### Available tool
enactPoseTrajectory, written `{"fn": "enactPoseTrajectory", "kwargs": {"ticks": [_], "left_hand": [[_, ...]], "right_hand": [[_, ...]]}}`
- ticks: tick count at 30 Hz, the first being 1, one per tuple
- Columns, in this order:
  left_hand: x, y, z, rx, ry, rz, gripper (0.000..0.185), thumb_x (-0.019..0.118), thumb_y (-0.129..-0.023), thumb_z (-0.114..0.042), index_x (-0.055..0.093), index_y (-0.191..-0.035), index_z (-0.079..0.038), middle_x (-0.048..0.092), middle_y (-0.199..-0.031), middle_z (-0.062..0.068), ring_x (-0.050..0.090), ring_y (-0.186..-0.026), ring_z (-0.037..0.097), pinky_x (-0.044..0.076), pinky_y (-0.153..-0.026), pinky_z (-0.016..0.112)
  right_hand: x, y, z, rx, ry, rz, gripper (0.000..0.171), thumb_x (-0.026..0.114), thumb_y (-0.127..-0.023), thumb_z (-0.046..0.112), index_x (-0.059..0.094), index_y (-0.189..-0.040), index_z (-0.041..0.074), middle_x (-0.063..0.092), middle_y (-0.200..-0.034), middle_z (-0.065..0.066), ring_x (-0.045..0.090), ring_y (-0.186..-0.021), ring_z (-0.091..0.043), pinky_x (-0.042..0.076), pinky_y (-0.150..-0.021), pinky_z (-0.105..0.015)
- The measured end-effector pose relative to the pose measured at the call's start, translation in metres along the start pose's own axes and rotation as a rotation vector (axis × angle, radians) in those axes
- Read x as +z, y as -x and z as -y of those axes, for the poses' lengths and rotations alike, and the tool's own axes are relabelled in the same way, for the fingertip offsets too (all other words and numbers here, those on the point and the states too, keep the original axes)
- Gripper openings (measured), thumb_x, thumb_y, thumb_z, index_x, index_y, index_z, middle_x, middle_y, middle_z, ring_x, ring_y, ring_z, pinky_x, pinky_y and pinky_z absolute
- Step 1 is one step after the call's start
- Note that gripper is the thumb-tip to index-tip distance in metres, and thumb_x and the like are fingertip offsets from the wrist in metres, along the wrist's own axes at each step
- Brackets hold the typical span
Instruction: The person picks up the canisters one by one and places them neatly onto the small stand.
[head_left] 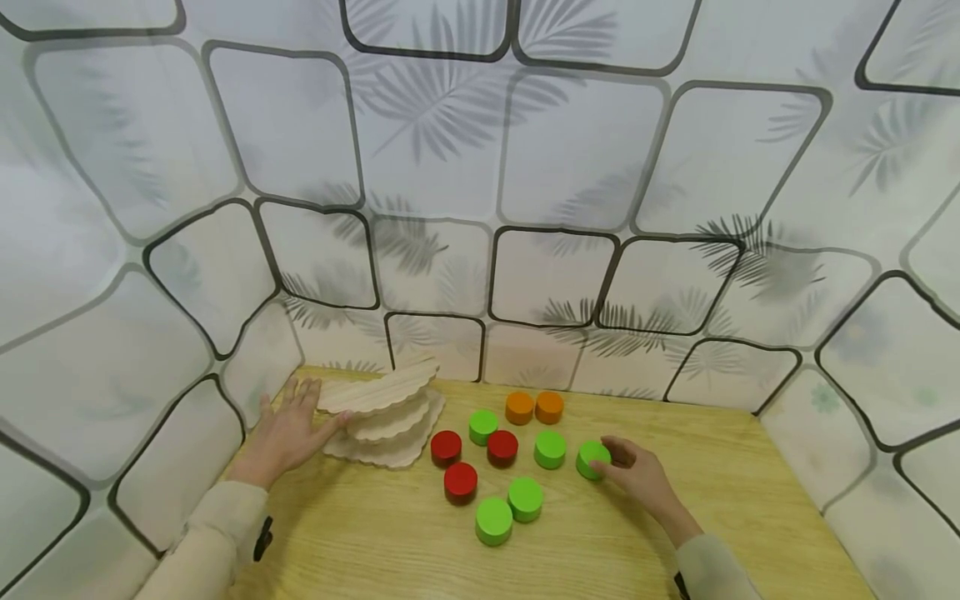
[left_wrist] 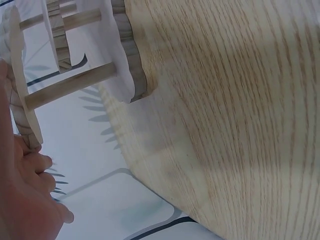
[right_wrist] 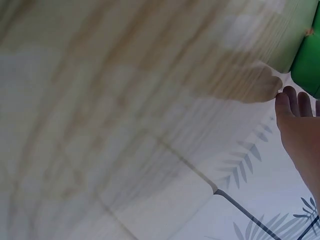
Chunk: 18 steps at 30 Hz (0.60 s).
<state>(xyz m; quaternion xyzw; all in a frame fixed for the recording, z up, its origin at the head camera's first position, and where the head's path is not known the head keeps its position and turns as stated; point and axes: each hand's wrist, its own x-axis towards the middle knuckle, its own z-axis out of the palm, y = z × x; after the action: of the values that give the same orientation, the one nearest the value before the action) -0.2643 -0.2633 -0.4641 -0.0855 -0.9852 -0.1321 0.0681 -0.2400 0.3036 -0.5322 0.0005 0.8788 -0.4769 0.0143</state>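
Note:
My left hand (head_left: 288, 433) rests against the left end of a pale wooden tiered stand (head_left: 390, 454). Its fingers are spread and its thumb touches the top board. In the left wrist view, round posts join the stand's scalloped boards (left_wrist: 131, 65), and the hand (left_wrist: 32, 195) touches the outer one. On the right, my right hand (head_left: 641, 479) pinches a bright green round block (head_left: 592, 458) between thumb and fingers. That block (right_wrist: 307, 65) and the hand (right_wrist: 302, 140) are partly cut off in the right wrist view.
Between the hands stand several more green round blocks (head_left: 493, 521), three red ones (head_left: 461, 483) and two orange ones (head_left: 519, 407). They are on a wood-grain table (head_left: 375, 542). Patterned white walls (head_left: 570, 275) enclose its back and sides.

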Motion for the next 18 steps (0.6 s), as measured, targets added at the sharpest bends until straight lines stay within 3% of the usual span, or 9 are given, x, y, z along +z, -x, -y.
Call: {"fn": "enactPoseTrajectory", "kwargs": {"ticks": [11,18], "left_hand": [[0.0008,0.0012,0.0003,-0.004,0.027,-0.001,0.100,0.045,-0.104,-0.069,0.027,-0.162,0.011,0.027,-0.166,0.037,0.014,-0.157,0.058,0.010,-0.116,0.087],[0.0002,0.0027,-0.0007,-0.001,0.027,-0.018,0.100,0.048,-0.103,-0.068,0.029,-0.160,0.012,0.028,-0.164,0.039,0.018,-0.156,0.060,0.013,-0.116,0.087]], "right_hand": [[0.0031,0.0001,-0.0009,0.006,0.008,0.012,0.075,0.084,-0.092,0.032,0.053,-0.152,-0.001,0.061,-0.148,-0.024,0.064,-0.130,-0.037,0.055,-0.108,-0.047],[0.0052,-0.0008,0.0001,0.009,0.038,0.008,0.075,0.086,-0.090,0.029,0.054,-0.151,-0.001,0.063,-0.147,-0.023,0.067,-0.126,-0.034,0.055,-0.096,-0.024]]}}
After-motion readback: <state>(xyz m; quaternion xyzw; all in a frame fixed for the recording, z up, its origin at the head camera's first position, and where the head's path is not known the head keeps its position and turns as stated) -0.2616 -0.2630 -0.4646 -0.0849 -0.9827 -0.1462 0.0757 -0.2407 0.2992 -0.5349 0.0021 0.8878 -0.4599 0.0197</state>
